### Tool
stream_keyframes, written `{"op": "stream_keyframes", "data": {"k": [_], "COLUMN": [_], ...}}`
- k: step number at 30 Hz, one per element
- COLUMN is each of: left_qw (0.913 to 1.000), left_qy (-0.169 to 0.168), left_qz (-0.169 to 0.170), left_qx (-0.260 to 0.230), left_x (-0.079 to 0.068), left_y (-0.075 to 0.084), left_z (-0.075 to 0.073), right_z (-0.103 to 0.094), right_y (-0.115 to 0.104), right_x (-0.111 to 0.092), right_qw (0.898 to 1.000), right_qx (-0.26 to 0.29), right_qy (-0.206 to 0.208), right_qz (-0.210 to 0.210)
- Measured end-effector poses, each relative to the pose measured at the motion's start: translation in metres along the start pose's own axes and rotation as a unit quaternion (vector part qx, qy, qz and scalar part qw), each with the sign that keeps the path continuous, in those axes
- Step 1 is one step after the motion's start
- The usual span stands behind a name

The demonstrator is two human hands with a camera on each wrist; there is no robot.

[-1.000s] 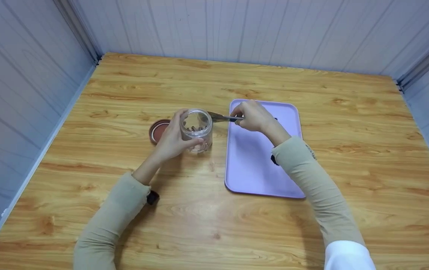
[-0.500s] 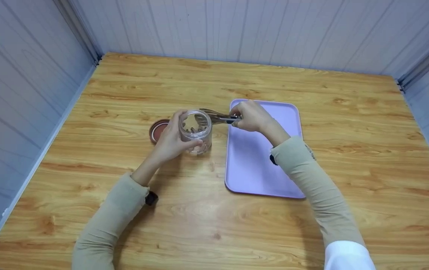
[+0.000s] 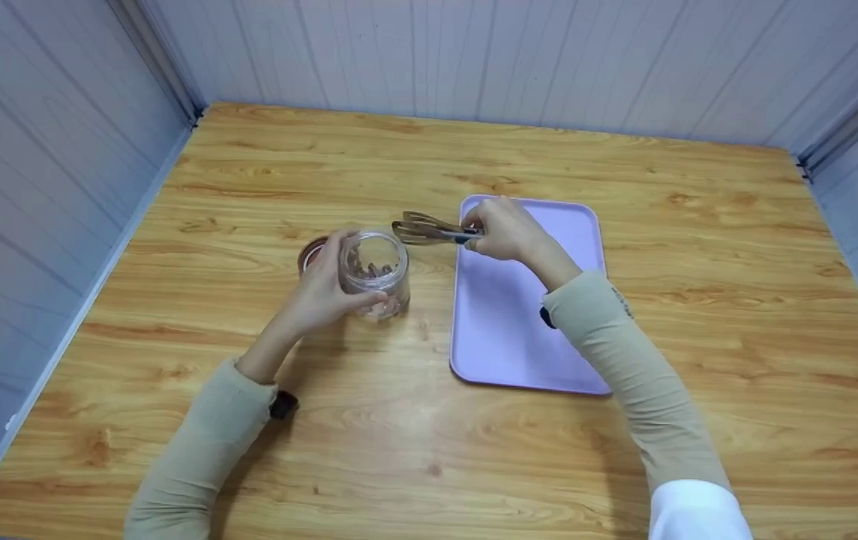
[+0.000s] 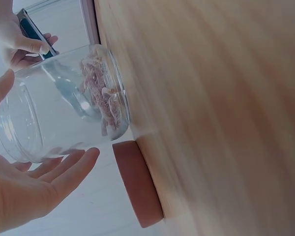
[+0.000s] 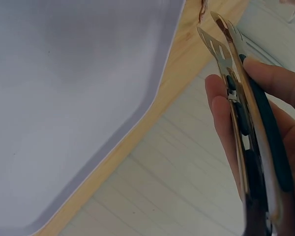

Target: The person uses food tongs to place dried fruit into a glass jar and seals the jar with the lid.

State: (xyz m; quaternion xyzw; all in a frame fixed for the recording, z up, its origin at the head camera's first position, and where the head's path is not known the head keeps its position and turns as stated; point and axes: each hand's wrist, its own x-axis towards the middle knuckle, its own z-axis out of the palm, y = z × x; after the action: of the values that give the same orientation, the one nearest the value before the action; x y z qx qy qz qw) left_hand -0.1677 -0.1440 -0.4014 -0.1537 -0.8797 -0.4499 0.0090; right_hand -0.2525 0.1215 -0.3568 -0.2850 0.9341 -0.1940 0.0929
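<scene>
My left hand [image 3: 320, 292] grips a clear jar [image 3: 393, 298] from its left side, thumb in front and fingers behind. The jar's mouth is uncovered, and small brownish pieces [image 4: 102, 93] lie at its bottom. Metal tongs [image 3: 429, 231] with slotted heads and dark green grips [image 5: 268, 123] are held in my right hand [image 3: 508, 229], above the tray's left edge. Their heads point left, just behind the jar's rim, and stand slightly apart in the right wrist view. Nothing is visible between them. Whether the jar touches the table cannot be told.
A lilac tray [image 3: 504, 322] lies under my right hand and forearm. The reddish-brown lid [image 4: 137, 184] rests on the wooden table [image 3: 414, 450], partly hidden behind my left hand in the head view. Panelled walls [image 3: 444, 60] border the table's back and sides.
My left hand has shifted the jar left and slightly towards me, away from the tongs. The tongs' heads have spread apart and now show beside the jar. My right hand has barely moved.
</scene>
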Motion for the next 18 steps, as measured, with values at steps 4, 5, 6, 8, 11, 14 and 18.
{"op": "stream_keyframes", "data": {"k": [4,5,6,8,11,14,18], "left_qw": [1.0000,1.0000,1.0000,1.0000,1.0000,0.9999,0.9999], "left_qy": [-0.003,-0.003,-0.003,-0.002,-0.002,-0.003,-0.002], "left_qz": [-0.002,-0.002,-0.002,-0.004,-0.007,-0.010,-0.012], "left_qx": [-0.003,-0.003,-0.003,-0.003,-0.001,0.000,0.003], "left_x": [-0.001,-0.001,-0.001,-0.001,-0.001,-0.001,-0.001], "left_y": [-0.001,-0.001,-0.001,-0.001,-0.001,-0.001,-0.001], "left_z": [-0.001,-0.001,-0.001,0.000,0.000,-0.001,0.000], "right_z": [0.004,0.005,0.006,0.008,0.010,0.011,0.013], "right_y": [-0.004,-0.005,-0.006,-0.008,-0.011,-0.014,-0.015], "right_x": [0.002,0.002,0.003,0.004,0.005,0.005,0.005], "right_qw": [1.000,1.000,1.000,1.000,0.999,0.999,0.999], "right_qx": [-0.008,-0.011,-0.014,-0.021,-0.032,-0.033,-0.028], "right_qy": [0.002,0.004,0.006,0.011,0.018,0.018,0.018], "right_qz": [0.003,0.003,0.002,0.003,0.002,0.002,0.002]}}
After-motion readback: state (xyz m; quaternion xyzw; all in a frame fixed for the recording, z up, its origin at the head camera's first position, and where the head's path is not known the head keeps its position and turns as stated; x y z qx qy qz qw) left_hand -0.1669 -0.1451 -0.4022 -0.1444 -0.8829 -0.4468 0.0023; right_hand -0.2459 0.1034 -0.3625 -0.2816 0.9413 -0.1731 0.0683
